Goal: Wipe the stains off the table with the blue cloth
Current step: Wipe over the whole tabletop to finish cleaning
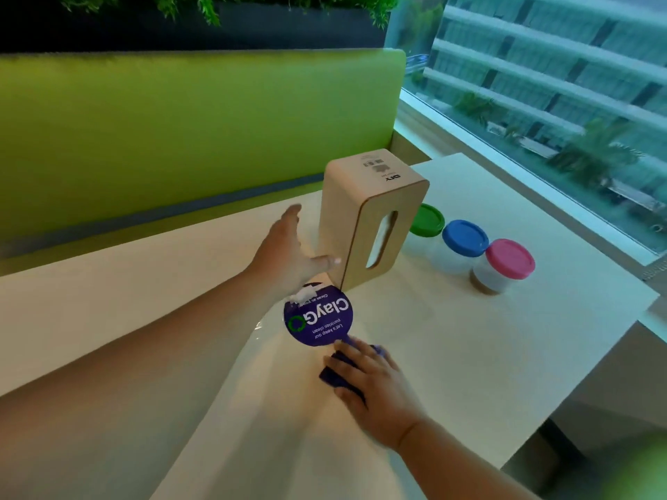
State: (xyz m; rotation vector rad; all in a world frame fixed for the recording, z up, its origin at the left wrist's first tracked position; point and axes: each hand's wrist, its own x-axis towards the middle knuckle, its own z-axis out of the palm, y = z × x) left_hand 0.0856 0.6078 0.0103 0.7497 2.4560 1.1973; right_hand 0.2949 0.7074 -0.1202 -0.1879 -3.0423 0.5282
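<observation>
**Blue cloth pinned flat under the right hand, left hand against the tissue box**

A green padded bench back (180, 131) fills the nine-to-eleven o'clock side beyond the pale table (487, 337), with foliage (202, 5) hanging above it at twelve.

The left hand (285, 254) reaches in from eight o'clock. Its fingers lie straight along the left face of a wooden tissue box (361, 218), and the thumb lies across the box's near lower corner, so the hand is uncurled, laid against the box rather than wrapped round it. The box stands on end near the table's centre, its slot facing three o'clock. Whether its base touches the table cannot be told.

Just at six o'clock of the box, a round purple "ClayGo" sticker (317, 317) lies on the tabletop, with a white paper scrap (302, 295) at its far edge.

The blue cloth (334, 373) lies on the table at the sticker's five o'clock, touching its rim. The right hand (375, 387), coming from five o'clock, rests on top with its fingers spread and flat, pressing the cloth down.

At three o'clock of the box stand three clear jars in a row: green-lidded jar (427, 220), blue-lidded jar (465, 238), pink-lidded jar (509, 259). A window (559, 84) runs along the one-to-three o'clock side.
</observation>
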